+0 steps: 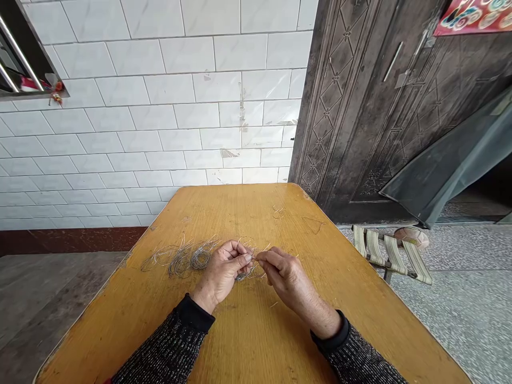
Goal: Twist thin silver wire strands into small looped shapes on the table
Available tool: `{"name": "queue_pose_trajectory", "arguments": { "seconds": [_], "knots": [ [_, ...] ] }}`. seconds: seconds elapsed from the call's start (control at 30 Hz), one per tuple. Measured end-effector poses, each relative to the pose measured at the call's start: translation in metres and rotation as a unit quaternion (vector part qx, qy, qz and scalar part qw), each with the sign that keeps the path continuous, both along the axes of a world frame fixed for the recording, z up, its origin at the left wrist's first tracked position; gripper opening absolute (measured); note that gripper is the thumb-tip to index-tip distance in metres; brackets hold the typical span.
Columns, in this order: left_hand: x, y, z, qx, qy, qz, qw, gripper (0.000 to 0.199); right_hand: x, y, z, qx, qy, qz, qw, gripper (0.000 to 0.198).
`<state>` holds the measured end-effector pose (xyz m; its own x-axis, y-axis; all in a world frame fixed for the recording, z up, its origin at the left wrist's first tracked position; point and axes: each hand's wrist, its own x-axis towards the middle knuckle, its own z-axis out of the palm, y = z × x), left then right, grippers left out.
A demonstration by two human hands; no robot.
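Over the middle of the wooden table, my left hand and my right hand meet almost fingertip to fingertip. Both are closed in a pinch on a thin wire, of which only a short bit shows between the fingers. Just left of my left hand lies a grey coil of wire, with looser wire loops farther left. More wire lies behind and below my fingertips, partly hidden by the hands.
A few thin wire pieces lie toward the table's far end, and a dark bent strand near its right edge. Beyond stands a white tiled wall. A dark carved door and a striped folding stool are to the right.
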<state>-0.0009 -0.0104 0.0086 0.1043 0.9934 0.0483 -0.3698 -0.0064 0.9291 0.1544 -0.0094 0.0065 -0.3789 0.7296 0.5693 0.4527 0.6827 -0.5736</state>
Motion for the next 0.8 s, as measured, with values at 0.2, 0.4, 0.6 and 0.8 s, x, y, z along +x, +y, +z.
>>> {"name": "queue_pose_trajectory", "arguments": {
  "seconds": [0.2, 0.4, 0.6, 0.8],
  "knots": [
    [0.000, 0.001, -0.003, 0.019, 0.039, -0.006, 0.999, 0.021, -0.001, 0.002, -0.004, 0.015, -0.017, -0.005, 1.000, 0.027],
    [-0.002, 0.002, -0.006, 0.034, 0.064, -0.001, 0.997, 0.016, 0.004, 0.006, -0.002, -0.085, 0.011, 0.033, 0.996, 0.020],
    [0.004, -0.007, -0.001, 0.023, 0.131, -0.080, 0.988, 0.012, 0.012, 0.013, 0.001, -0.078, 0.083, 0.007, 0.993, 0.026],
    [0.008, -0.008, -0.003, 0.014, 0.155, -0.103, 0.982, 0.011, 0.009, 0.011, 0.002, -0.056, 0.049, 0.106, 0.992, 0.022]
  ]
}}
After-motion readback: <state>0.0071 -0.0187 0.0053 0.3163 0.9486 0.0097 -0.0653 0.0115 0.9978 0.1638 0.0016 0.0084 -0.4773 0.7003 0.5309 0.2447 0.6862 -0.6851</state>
